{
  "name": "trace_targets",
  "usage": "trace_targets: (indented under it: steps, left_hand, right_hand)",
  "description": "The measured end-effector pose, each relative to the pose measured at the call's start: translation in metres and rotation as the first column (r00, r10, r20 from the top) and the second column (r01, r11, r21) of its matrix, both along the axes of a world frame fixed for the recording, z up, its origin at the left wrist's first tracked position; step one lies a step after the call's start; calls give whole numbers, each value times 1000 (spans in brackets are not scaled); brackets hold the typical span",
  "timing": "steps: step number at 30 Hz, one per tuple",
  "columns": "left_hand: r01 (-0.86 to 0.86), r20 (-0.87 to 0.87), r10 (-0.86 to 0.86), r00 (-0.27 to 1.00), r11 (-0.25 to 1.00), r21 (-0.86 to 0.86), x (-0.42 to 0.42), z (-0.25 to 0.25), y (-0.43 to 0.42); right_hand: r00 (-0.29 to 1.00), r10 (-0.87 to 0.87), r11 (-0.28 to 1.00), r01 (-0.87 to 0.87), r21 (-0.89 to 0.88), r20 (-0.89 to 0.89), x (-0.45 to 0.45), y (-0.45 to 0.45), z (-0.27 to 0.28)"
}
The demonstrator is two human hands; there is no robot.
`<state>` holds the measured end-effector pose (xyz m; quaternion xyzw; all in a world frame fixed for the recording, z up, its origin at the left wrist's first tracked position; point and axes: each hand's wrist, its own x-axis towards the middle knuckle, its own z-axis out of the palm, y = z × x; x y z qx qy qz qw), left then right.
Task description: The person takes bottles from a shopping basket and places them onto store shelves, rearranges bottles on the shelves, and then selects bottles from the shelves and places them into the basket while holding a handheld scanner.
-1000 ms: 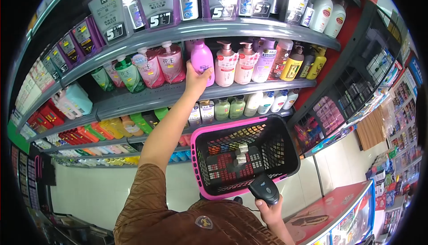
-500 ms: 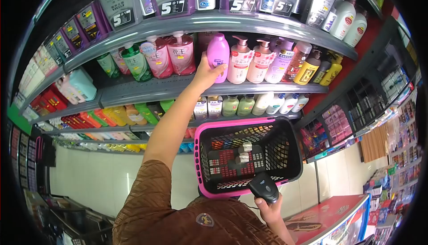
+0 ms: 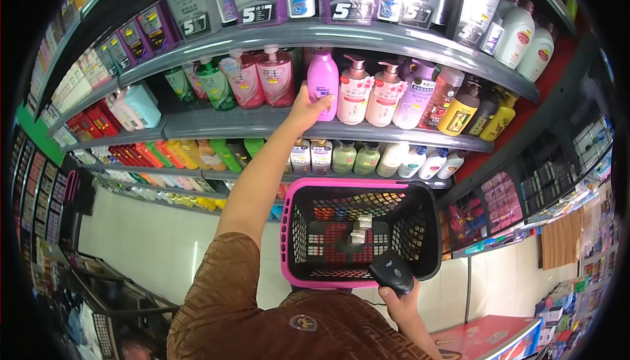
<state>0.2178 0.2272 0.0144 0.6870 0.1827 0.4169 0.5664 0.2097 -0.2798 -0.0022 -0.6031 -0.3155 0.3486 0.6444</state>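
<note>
Left hand [image 3: 306,111]: fingers grasping the purple bottle [image 3: 323,75] at its lower half. Thumb [image 3: 324,102] lies across the front, near the dark lettering; the other fingers go round the bottle's left side and behind, so mostly hidden. Opening is about the bottle's width, no visible gap between thumb and bottle. Cap end sticks up above the hand, base just below thumb level.

Bottle location: middle shelf [image 3: 223,122], by the front edge, roughly upright. Can't tell if the base is resting on the shelf or slightly lifted. Just right of it: a pink pump bottle [image 3: 356,94], then a second similar one. To the left, past the hand, a red pump bottle [image 3: 275,79].

Right hand [image 3: 401,306]: fingers closed round the handle of a black scanner [image 3: 394,271], thumb on the near side, remaining fingers largely hidden underneath. Scanner head points up and left, over the near rim of the basket [image 3: 286,235]; can't tell if they touch.

Basket is black with a pink rim, below the shelves and in front of the torso. Two small white blocks [image 3: 361,229] show inside it. Left forearm passes left of the basket, up to the bottle.
</note>
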Motion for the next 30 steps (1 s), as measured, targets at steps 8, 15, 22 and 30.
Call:
trace_targets:
  steps: [8,15,22,30]
  left_hand:
    - [-7,-33,8,999,1000,26,0,-1,5]
    - [21,-51,-16,999,995,93,-2,-6,13]
    - [28,-212,2,977,990,137,-66,3,35]
    - [30,-249,30,968,972,235,-176,17,91]
  right_hand:
    - [992,73,997,-73,-8,101,11,-6,4]
    - [986,122,993,-120,-18,117,6,-12,-5]
    - [995,56,998,-56,9,79,-15,3,0]
    - [991,108,993,-105,-44,75,-39,34,-9]
